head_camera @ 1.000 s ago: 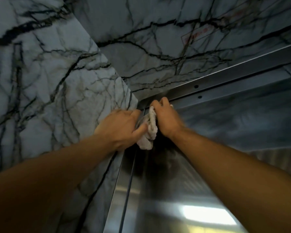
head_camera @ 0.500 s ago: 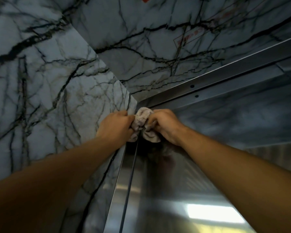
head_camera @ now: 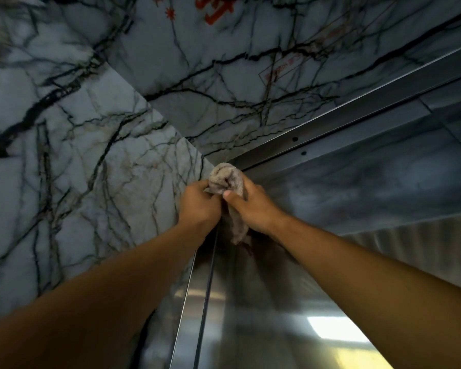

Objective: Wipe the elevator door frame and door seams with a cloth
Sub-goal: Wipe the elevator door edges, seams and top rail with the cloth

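Note:
I look up at the top left corner of a steel elevator door frame. A crumpled beige cloth is bunched against that corner, with a tail hanging down between my wrists. My left hand grips the cloth's left side. My right hand holds its right side, thumb pressed on the front. The vertical door seam runs down as a dark gap below my hands, beside the brushed steel door.
Grey marble wall with dark veins fills the left and top. Red characters are on the marble above the frame. Two small holes sit in the top frame rail. A bright light reflection shows on the door.
The cloth has been regathered into a tighter bunch and pushed up into the frame corner; both hands shifted slightly upward and the view tilted up.

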### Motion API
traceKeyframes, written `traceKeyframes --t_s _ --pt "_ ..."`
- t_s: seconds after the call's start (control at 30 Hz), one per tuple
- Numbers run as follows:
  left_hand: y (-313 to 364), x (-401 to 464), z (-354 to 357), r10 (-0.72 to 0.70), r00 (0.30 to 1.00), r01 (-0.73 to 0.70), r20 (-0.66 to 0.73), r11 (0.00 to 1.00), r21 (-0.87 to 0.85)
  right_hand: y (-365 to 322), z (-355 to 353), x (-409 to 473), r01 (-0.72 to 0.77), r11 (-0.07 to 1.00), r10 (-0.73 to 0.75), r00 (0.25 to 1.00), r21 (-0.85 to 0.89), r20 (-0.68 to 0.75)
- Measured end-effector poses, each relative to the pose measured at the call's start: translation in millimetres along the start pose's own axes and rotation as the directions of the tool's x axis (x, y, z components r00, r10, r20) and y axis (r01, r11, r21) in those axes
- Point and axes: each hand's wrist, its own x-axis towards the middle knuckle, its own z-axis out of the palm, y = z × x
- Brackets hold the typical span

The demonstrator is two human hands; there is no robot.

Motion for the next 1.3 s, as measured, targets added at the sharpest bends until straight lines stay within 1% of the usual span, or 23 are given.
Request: traceKeyframes --t_s 0.07,0.1,0.17,0.23,0.3,0.37,0.4,0.43,0.47,0.5,0.53,0.57,0.6,0.63,0.67,0.73,0.83,0.97,1.07,1.17,1.23,1.3 --pt "8.1 -4.4 8.5 -0.085 0.995 0.095 0.061 0.975 -0.200 3.1 3.3 3.0 0.017 0.999 -0.016 1.000 0.040 -0.022" --pt "14.6 -7.1 10.7 -0.105 0.989 0.129 0.107 0.960 -0.250 7.3 3.4 5.5 0.033 0.996 -0.031 0.999 0.080 -0.038" --pt "24.3 -13.7 12.0 -0.118 0.963 0.190 0.241 0.933 -0.305 -3.8 -3.0 -4.1 0.033 0.991 -0.019 0.994 0.128 -0.106" --pt "29.4 -17.1 5.9 -0.118 0.917 0.253 0.381 0.911 -0.327 -14.9 -10.3 -11.1 0.021 0.991 0.002 0.985 0.133 -0.171" --pt "31.0 -15.6 -0.7 -0.188 0.890 0.309 0.415 0.918 -0.248 -13.9 -16.5 -10.7 0.045 0.990 -0.023 0.986 0.132 -0.167" --pt "26.5 -11.2 -5.9 -0.253 0.905 0.300 0.343 0.950 -0.089 -12.5 -18.5 -12.1 0.043 0.993 -0.026 0.988 0.112 -0.155" --pt "22.2 -7.9 -9.4 -0.236 0.929 0.236 0.284 0.971 0.034 -12.8 -17.7 -13.0 0.022 0.994 -0.005 0.988 0.107 -0.155" --pt "18.1 -4.6 -14.7 -0.177 0.955 0.130 0.239 0.971 0.200 -13.4 -14.7 -13.3 0.004 0.997 0.009 0.985 0.071 -0.172" --pt "15.0 -2.4 -18.0 -0.099 0.968 0.003 0.229 0.922 0.388 -12.6 -14.3 -12.5 -0.012 1.000 0.009 0.978 -0.015 -0.208" --pt "13.1 -1.6 -22.4 -0.030 0.968 -0.124 0.250 0.810 0.574 -13.3 -14.2 -12.4 -0.027 0.992 -0.003 0.970 -0.120 -0.242" --pt "12.1 -2.3 -28.1 0.036 0.957 -0.243 0.288 0.646 0.724 -13.1 -12.5 -10.3 -0.039 0.978 -0.018 0.963 -0.206 -0.271" --pt "10.7 -3.1 -32.3 0.087 0.939 -0.334 0.334 0.467 0.818 -13.8 -11.6 -9.2 -0.049 0.958 -0.035 0.958 -0.281 -0.286" --pt "10.6 -3.0 -36.3 0.129 0.915 -0.404 0.383 0.300 0.864 -14.1 -9.1 -6.8 -0.060 0.938 -0.045 0.955 -0.341 -0.293" --pt "9.7 -2.2 -39.4 0.142 0.895 -0.442 0.422 0.170 0.881 -14.6 -6.5 -6.1 -0.069 0.920 -0.051 0.955 -0.385 -0.293" --pt "8.5 -0.9 -42.4 0.136 0.885 -0.458 0.446 0.072 0.886 -14.2 -2.2 -5.2 -0.074 0.909 -0.055 0.954 -0.411 -0.294" --pt "6.7 4.1 -47.4 0.112 0.882 -0.456 0.458 -0.043 0.889 -12.1 7.0 -2.4 -0.079 0.884 -0.082 0.944 -0.461 -0.318" --pt "6.7 18.1 -50.5 0.099 0.883 -0.440 0.458 -0.166 0.883 -7.2 19.4 9.2 -0.092 0.874 -0.109 0.920 -0.478 -0.377" --pt "8.5 36.5 -49.9 0.131 0.882 -0.423 0.453 -0.203 0.883 -12.6 30.4 29.4 -0.048 0.847 -0.197 0.897 -0.529 -0.396" --pt "5.1 41.0 -47.4 0.107 0.874 -0.441 0.475 -0.236 0.866 -13.0 37.3 49.6 -0.092 0.817 -0.211 0.871 -0.570 -0.443" --pt "1.0 43.8 -47.2 0.126 0.862 -0.452 0.492 -0.250 0.856 -11.3 41.3 68.7 -0.136 0.802 -0.203 0.853 -0.581 -0.480" --pt "-0.8 44.4 -47.9 0.159 0.846 -0.461 0.510 -0.264 0.847 -11.8 44.0 78.3 -0.150 0.780 -0.199 0.861 -0.607 -0.468" --pt "-3.2 43.5 -48.2 0.184 0.828 -0.470 0.530 -0.288 0.834 -12.8 48.2 85.5 -0.158 0.733 -0.207 0.875 -0.661 -0.438"
